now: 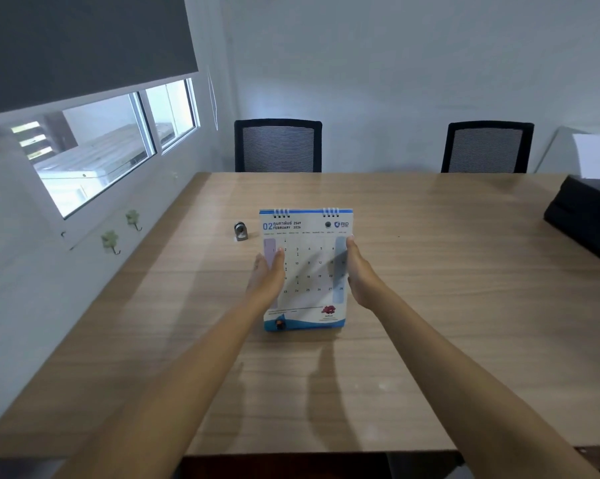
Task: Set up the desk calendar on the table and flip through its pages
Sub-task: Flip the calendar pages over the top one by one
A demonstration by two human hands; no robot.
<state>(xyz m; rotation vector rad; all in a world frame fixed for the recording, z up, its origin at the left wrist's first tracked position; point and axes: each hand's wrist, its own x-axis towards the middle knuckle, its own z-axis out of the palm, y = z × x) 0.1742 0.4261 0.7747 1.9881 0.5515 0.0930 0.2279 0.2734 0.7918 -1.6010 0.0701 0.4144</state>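
A spiral-bound desk calendar stands upright on the wooden table, showing its February page. My left hand rests against the calendar's left edge with fingers extended over the page. At the right edge, my right hand lies flat with its fingertips reaching up the side. Both hands flank the calendar and touch it; whether they grip it is not clear. The page's bottom blue band sits on the tabletop.
A small metal object sits on the table just left of the calendar. A black bag lies at the table's right edge. Two black mesh chairs stand at the far side. A wall with a window runs along the left.
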